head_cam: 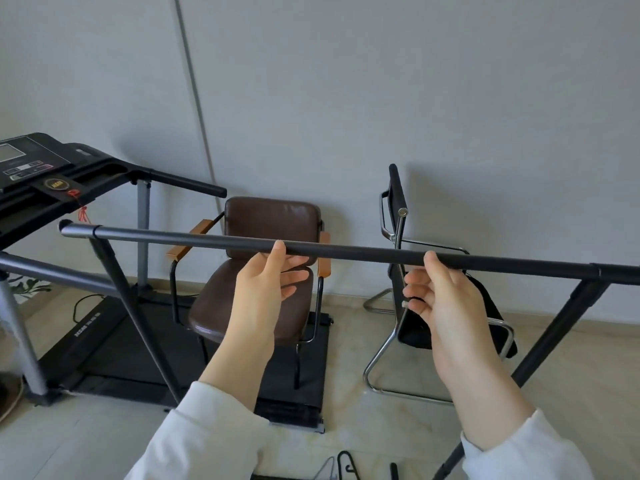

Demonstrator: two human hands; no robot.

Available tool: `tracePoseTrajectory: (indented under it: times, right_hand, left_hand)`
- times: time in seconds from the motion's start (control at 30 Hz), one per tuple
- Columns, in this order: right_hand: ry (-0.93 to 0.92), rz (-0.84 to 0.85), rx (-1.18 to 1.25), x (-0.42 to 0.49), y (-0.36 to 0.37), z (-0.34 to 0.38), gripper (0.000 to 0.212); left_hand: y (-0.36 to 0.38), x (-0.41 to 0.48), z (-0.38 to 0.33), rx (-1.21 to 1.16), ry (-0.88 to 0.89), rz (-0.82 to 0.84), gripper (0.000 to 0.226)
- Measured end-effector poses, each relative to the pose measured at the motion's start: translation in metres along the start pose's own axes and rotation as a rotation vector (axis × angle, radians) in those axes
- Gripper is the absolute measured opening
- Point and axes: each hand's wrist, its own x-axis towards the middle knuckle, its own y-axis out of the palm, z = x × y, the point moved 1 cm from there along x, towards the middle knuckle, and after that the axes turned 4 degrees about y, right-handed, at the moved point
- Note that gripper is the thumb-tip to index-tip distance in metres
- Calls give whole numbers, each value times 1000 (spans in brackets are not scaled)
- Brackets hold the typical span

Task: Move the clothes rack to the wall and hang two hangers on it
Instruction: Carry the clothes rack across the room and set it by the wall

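Head view, the only 1. The clothes rack is standing between the person and the wall; its top bar is running left to right just above both palms. The left hand is sitting under the bar with the thumb tip touching its near side and the 4 fingers loosely spread beyond it, not wrapping. The right hand is doing much the same: thumb up against the bar, fingers curled loose below, nothing gripped. 2 dark hanger hooks are showing on the floor, below and between the wrists.

Judgement: the rack-moving step is in hand. To do it well, both hands should be closing fully round the bar, evenly spaced about its middle, then pushing level. Beyond the fingertips, a brown chair and a black chair are crowding the wall, with a treadmill left of the left hand, so the legs need watching.
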Motion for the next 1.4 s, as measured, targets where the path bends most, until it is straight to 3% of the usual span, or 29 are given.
tracePoseTrajectory:
  times: [0.47, 0.97, 1.4]
  right_hand:
    - [-17, -254, 99, -49, -25, 19, 25]
    - [-155, -480, 96, -170, -135, 59, 30]
    - [-256, -911, 73, -310, -230, 82, 27]
  left_hand:
    - [1, -40, -12, -24, 58, 221, 25]
    - [56, -154, -38, -4, 63, 506, 26]
    - [96, -289, -39, -69, -42, 918, 26]
